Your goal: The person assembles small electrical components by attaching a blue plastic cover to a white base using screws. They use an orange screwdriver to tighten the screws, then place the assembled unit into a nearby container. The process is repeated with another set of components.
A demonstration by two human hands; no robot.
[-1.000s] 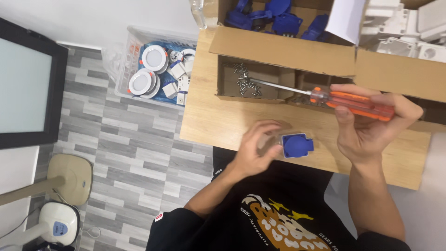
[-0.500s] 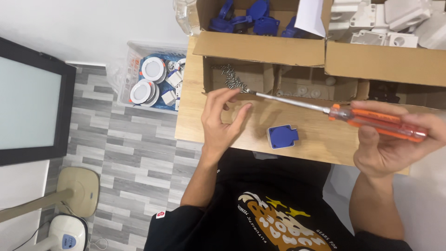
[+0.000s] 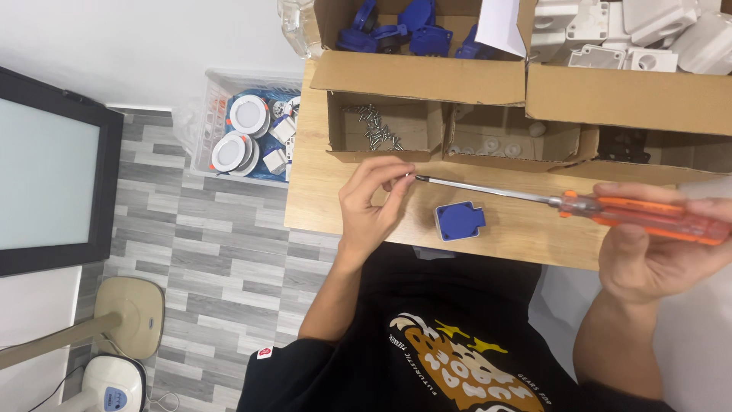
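Head view: left fingers [image 3: 393, 179] pinch the tip of the screwdriver [image 3: 579, 204], right hand [image 3: 659, 255] gripping its handle.

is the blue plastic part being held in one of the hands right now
No, the blue plastic part lies on the wooden table, apart from the left hand at the screwdriver tip and the right hand on its orange handle.

Your screwdriver [image 3: 579, 204] has a clear orange handle and a silver shaft. The socket part [image 3: 459, 220] lying on the pale wood table [image 3: 320, 206] is bright blue, like the parts [image 3: 404, 23] in the brown cardboard box [image 3: 419, 76] behind it. The housings [image 3: 633, 30] at the far right are white. Your shirt [image 3: 450, 343] is black with a white and yellow print. The floor [image 3: 198, 252] shows grey planks in mixed shades.
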